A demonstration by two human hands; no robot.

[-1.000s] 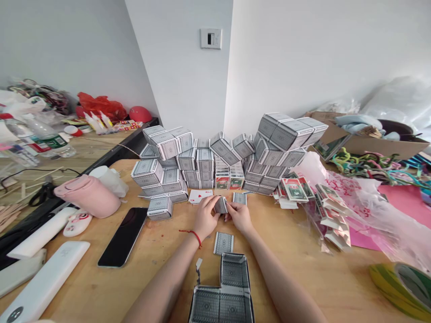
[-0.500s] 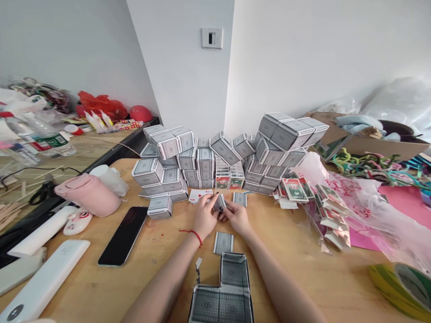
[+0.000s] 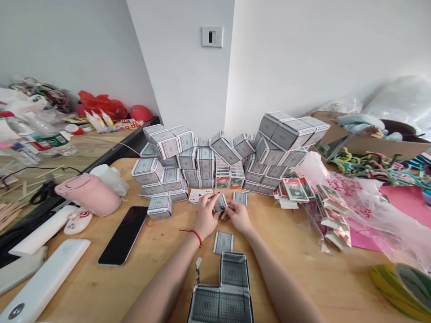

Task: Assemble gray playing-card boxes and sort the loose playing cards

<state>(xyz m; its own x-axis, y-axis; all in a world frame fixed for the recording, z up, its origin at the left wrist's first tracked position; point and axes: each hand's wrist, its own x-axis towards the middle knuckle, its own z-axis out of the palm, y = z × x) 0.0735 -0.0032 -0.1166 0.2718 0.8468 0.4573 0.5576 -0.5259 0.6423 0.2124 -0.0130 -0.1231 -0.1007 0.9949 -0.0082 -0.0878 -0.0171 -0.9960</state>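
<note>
Grey-patterned card (image 3: 220,202) sits pinched between the left hand (image 3: 206,215) and the right hand (image 3: 238,216), both with fingers curled nearly closed on it, above the wooden surface (image 3: 161,251). Nearer the person, an open L-shaped tray (image 3: 233,272) shows the same pattern across its floor. Far right, a cardboard box (image 3: 384,149) holds a pale blue bundle (image 3: 359,122); what the opened card packs (image 3: 332,200) contain cannot be told.

Grey-patterned playing card (image 3: 220,202), back showing, tilted, held two-handed
</note>
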